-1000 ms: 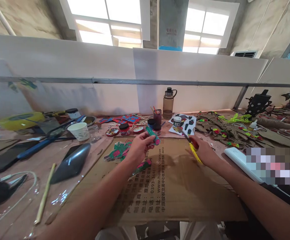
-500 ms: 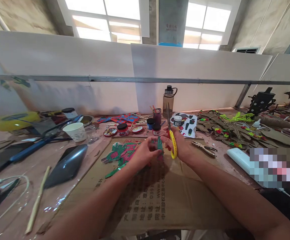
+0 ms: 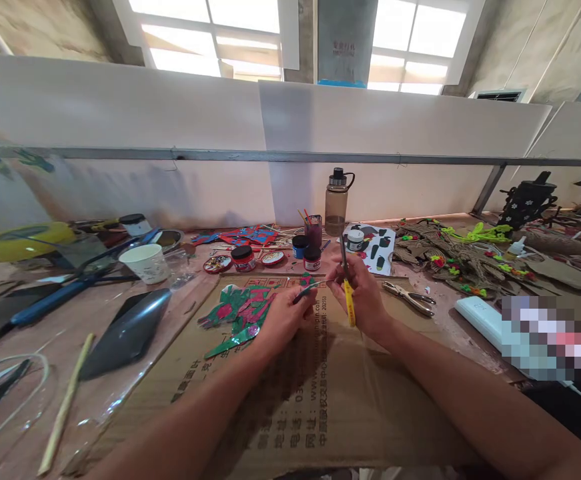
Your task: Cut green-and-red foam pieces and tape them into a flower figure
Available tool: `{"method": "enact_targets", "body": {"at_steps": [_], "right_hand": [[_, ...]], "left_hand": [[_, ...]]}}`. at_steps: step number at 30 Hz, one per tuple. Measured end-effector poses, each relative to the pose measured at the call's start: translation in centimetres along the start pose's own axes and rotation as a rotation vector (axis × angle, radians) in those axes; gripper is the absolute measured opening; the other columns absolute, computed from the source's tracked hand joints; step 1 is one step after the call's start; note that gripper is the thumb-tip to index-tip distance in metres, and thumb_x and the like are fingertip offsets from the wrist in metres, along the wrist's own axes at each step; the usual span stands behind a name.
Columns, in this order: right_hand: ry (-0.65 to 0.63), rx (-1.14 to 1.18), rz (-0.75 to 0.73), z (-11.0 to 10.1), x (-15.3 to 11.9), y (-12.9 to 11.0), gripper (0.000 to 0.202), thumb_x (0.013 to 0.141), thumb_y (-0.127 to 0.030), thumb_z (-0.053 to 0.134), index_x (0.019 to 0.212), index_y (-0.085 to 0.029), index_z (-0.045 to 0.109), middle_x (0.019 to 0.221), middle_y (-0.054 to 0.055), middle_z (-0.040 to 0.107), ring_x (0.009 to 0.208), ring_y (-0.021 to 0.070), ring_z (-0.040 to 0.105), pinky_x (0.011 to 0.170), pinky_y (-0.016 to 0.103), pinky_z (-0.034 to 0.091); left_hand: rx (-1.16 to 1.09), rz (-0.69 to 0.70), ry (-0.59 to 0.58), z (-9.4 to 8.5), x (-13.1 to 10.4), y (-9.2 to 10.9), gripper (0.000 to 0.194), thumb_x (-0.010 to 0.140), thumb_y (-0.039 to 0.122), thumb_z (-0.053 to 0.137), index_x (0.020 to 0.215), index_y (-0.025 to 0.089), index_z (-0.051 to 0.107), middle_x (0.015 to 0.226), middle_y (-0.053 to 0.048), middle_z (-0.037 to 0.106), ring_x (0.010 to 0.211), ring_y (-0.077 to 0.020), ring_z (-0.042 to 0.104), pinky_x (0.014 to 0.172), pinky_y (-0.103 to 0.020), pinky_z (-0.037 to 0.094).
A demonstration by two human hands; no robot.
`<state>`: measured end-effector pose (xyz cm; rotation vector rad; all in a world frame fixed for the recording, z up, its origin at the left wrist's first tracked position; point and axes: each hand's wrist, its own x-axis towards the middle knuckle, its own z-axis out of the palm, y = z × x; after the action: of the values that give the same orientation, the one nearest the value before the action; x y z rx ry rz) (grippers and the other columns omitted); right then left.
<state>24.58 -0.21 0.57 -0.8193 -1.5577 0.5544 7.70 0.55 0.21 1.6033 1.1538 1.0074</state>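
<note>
My left hand (image 3: 287,313) pinches a small green painted piece (image 3: 307,283) above the cardboard sheet (image 3: 370,400). To its right, my right hand (image 3: 363,293) is closed on scissors with yellow handles (image 3: 349,303), their dark blades pointing up and away. The fingertips of my right hand are near the held piece; whether they touch it is too small to tell. Green and pink painted cutouts (image 3: 235,310) lie on the cardboard beside my left hand, partly behind it.
Paint jars (image 3: 243,258), a brush cup (image 3: 313,231) and a bottle (image 3: 337,203) stand beyond the cardboard. Pliers (image 3: 410,298) and a white power bank (image 3: 485,327) lie right. A phone (image 3: 127,333), wooden stick (image 3: 67,407) and paper cup (image 3: 143,263) are left.
My left hand has turned, and the green piece is now tilted flatter instead of upright. The scissors have rotated slightly in my right hand. The view has shifted a little.
</note>
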Motion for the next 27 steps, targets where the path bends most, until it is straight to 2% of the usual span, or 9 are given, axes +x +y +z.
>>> {"method": "enact_targets", "body": {"at_steps": [2, 4, 7, 11, 15, 19, 22, 25, 27], "right_hand": [[-0.003, -0.051, -0.003, 0.2, -0.3, 0.0, 0.034, 0.081, -0.015, 0.065, 0.112, -0.024, 0.056, 0.089, -0.001, 0.064, 0.078, 0.0130, 0.061, 0.075, 0.027, 0.048], [-0.002, -0.062, 0.014, 0.2, -0.4, -0.1, 0.033, 0.081, -0.017, 0.065, 0.112, -0.024, 0.057, 0.089, -0.001, 0.064, 0.079, 0.0139, 0.061, 0.075, 0.028, 0.048], [0.037, 0.006, 0.081, 0.1, -0.2, -0.1, 0.037, 0.077, -0.021, 0.067, 0.112, -0.024, 0.057, 0.087, -0.001, 0.063, 0.079, 0.0145, 0.060, 0.074, 0.028, 0.049], [0.085, 0.103, 0.233, 0.0, 0.3, 0.4, 0.039, 0.068, -0.026, 0.072, 0.104, -0.023, 0.056, 0.080, -0.002, 0.058, 0.072, 0.0139, 0.056, 0.064, 0.026, 0.048], [0.014, 0.201, 0.422, 0.5, 0.3, 0.0, 0.040, 0.063, -0.025, 0.075, 0.098, -0.023, 0.055, 0.073, -0.006, 0.053, 0.058, 0.0100, 0.050, 0.053, 0.023, 0.044], [-0.075, 0.310, 0.564, 1.2, -0.1, -1.2, 0.043, 0.063, -0.027, 0.076, 0.100, -0.024, 0.053, 0.069, -0.007, 0.052, 0.052, 0.0090, 0.049, 0.046, 0.021, 0.037], [-0.125, 0.310, 0.508, 1.5, -0.3, -1.8, 0.037, 0.071, -0.035, 0.074, 0.100, -0.025, 0.052, 0.073, -0.005, 0.053, 0.058, 0.0108, 0.051, 0.051, 0.022, 0.041], [-0.127, 0.200, 0.345, 1.2, -0.3, -1.9, 0.033, 0.080, -0.044, 0.069, 0.102, -0.025, 0.051, 0.088, 0.000, 0.059, 0.078, 0.0148, 0.058, 0.068, 0.027, 0.050], [-0.135, 0.124, 0.262, 1.0, -0.3, -1.7, 0.033, 0.085, -0.046, 0.065, 0.107, -0.025, 0.050, 0.099, 0.003, 0.061, 0.090, 0.0164, 0.058, 0.080, 0.029, 0.051]], "left_hand": [[-0.031, 0.004, -0.017, 0.1, -0.2, 0.2, 0.036, 0.082, 0.049, 0.059, 0.061, 0.020, 0.054, 0.055, 0.001, 0.052, 0.053, -0.0141, 0.046, 0.051, -0.025, 0.033], [-0.054, 0.016, 0.042, 0.1, -0.3, 0.4, 0.025, 0.076, 0.044, 0.067, 0.073, 0.020, 0.063, 0.064, 0.000, 0.061, 0.058, -0.0155, 0.053, 0.051, -0.024, 0.036], [-0.155, -0.014, 0.109, -0.2, -0.4, 0.7, 0.033, 0.068, 0.038, 0.077, 0.093, 0.020, 0.066, 0.072, -0.002, 0.068, 0.059, -0.0156, 0.056, 0.047, -0.023, 0.036], [-0.421, -0.064, 0.115, -0.6, 0.1, 0.8, 0.034, 0.067, 0.041, 0.081, 0.081, 0.017, 0.062, 0.060, 0.000, 0.062, 0.052, -0.0108, 0.050, 0.045, -0.020, 0.036], [-0.720, -0.092, 0.163, -0.4, 0.6, 0.5, 0.043, 0.052, 0.035, 0.091, 0.074, 0.016, 0.059, 0.063, 0.002, 0.061, 0.055, -0.0079, 0.055, 0.049, -0.017, 0.042], [-0.757, -0.173, 0.113, -0.1, 0.6, 0.2, 0.044, 0.053, 0.037, 0.092, 0.075, 0.017, 0.059, 0.063, 0.001, 0.062, 0.055, -0.0115, 0.059, 0.036, -0.016, 0.034], [-0.815, -0.191, 0.115, -0.2, 0.7, -0.1, 0.041, 0.056, 0.033, 0.092, 0.073, 0.017, 0.058, 0.065, 0.000, 0.064, 0.059, -0.0120, 0.063, 0.043, -0.016, 0.045], [-0.876, -0.181, 0.168, -0.7, 1.2, -0.3, 0.037, 0.058, 0.022, 0.090, 0.071, 0.017, 0.056, 0.062, 0.002, 0.062, 0.056, -0.0092, 0.062, 0.056, -0.019, 0.055], [-0.874, -0.177, 0.187, -0.9, 1.4, -0.4, 0.033, 0.060, 0.018, 0.087, 0.070, 0.017, 0.056, 0.060, 0.003, 0.061, 0.053, -0.0082, 0.060, 0.059, -0.020, 0.056]]}}
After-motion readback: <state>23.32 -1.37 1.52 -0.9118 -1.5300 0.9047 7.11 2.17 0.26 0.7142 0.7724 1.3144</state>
